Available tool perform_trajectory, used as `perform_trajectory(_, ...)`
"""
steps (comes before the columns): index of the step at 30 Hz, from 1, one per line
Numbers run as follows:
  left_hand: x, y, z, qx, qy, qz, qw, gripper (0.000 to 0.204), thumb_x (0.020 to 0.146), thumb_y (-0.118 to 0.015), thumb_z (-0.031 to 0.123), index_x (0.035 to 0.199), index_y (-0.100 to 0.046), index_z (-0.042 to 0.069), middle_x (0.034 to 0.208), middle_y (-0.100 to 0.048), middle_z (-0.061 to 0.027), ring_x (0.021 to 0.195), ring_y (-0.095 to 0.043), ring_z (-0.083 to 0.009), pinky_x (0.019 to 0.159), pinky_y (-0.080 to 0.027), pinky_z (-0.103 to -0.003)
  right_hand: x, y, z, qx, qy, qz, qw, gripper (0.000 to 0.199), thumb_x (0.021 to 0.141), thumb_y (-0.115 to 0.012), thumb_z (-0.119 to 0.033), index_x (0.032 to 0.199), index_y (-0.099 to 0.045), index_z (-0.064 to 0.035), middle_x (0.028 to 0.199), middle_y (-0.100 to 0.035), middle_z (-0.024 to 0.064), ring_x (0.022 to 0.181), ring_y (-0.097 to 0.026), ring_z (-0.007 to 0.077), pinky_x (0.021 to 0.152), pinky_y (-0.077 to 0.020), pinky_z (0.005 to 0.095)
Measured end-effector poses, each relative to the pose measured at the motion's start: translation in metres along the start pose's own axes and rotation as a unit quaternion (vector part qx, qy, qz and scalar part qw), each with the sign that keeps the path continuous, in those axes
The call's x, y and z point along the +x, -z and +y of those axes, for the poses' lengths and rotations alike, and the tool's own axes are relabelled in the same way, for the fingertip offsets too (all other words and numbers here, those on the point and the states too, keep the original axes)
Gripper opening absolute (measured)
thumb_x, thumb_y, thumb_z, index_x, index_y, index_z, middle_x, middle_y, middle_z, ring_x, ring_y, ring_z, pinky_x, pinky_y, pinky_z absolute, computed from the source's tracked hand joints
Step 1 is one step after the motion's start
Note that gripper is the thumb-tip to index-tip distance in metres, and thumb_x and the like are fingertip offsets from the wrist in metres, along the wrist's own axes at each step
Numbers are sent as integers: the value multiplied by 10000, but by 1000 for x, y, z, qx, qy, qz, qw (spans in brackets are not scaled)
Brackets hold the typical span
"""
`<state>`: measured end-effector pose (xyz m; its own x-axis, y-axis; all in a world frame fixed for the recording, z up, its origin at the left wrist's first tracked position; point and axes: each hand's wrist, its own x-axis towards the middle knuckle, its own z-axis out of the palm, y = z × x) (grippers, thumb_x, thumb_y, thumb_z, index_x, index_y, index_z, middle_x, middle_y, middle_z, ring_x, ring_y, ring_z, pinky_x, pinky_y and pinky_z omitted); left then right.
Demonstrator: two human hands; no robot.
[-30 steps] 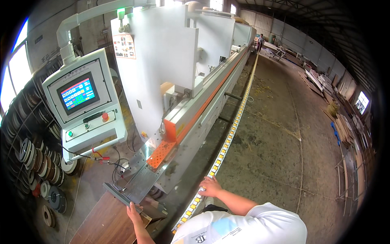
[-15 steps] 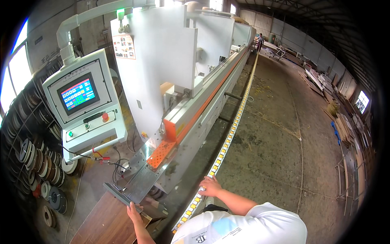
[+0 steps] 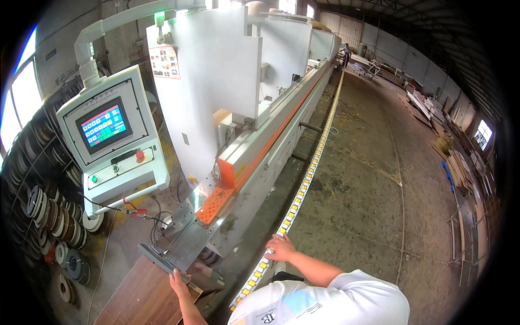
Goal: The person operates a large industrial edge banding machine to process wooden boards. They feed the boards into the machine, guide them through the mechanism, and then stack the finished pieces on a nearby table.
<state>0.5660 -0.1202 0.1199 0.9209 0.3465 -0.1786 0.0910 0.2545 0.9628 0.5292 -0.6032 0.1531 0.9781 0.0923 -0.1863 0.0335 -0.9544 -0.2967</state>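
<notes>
My left hand (image 3: 178, 281) is closed on the near end of a narrow dark grey board (image 3: 156, 259), thumb along its edge. That board lies across the near end of the machine's metal infeed plate (image 3: 189, 241), beside a brown wood-grain panel (image 3: 135, 292). With its fingers curled over the side, my right hand (image 3: 280, 248) grips a long rail of yellow and white rollers (image 3: 295, 206). Left of the rail runs a large white edge banding machine (image 3: 208, 70), with an orange perforated guide plate (image 3: 215, 205) at its near end.
A control panel (image 3: 116, 130) with a lit screen and a red button hangs at the left. Below it are racks of edging rolls (image 3: 57, 216). Stacked boards (image 3: 460, 173) line the right side. Far off, a person (image 3: 345, 54) stands near the rail's end.
The distant person's posture has shifted slightly. My hands, the grey board and the rail show no visible movement.
</notes>
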Motion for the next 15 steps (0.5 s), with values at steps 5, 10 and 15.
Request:
perform_trajectory(5, 1, 1, -1, 1, -2, -1, 1000, 340, 1060, -590, 411, 1078, -582, 72, 806, -642, -89, 610, -657, -200, 565, -536, -321, 0, 2, -1, 6, -2, -7, 1000, 548, 865, -690, -604, 1265, -717, -231, 1441, -620, -6, 1523, -360, 297, 1273, -139, 607)
perform_trajectory(10, 0, 0, 2, -2, 3, 1, 1000, 333, 1057, -594, 405, 1077, -585, 72, 815, -645, -89, 617, -660, -199, 571, -539, -323, 0, -1, 1, 9, 2, -1, 1000, 544, 867, -688, -602, 1266, -718, -234, 1443, -619, -7, 1524, -359, 294, 1272, -136, 612)
perform_trajectory(15, -1, -1, 4, 1, 6, 0, 1000, 331, 1057, -592, 393, 1105, -594, 65, 829, -649, -88, 621, -662, -199, 573, -539, -323, 1, -4, 2, 15, 4, 2, 1000, 542, 866, -690, -604, 1260, -721, -232, 1438, -623, -2, 1522, -357, 294, 1271, -137, 615)
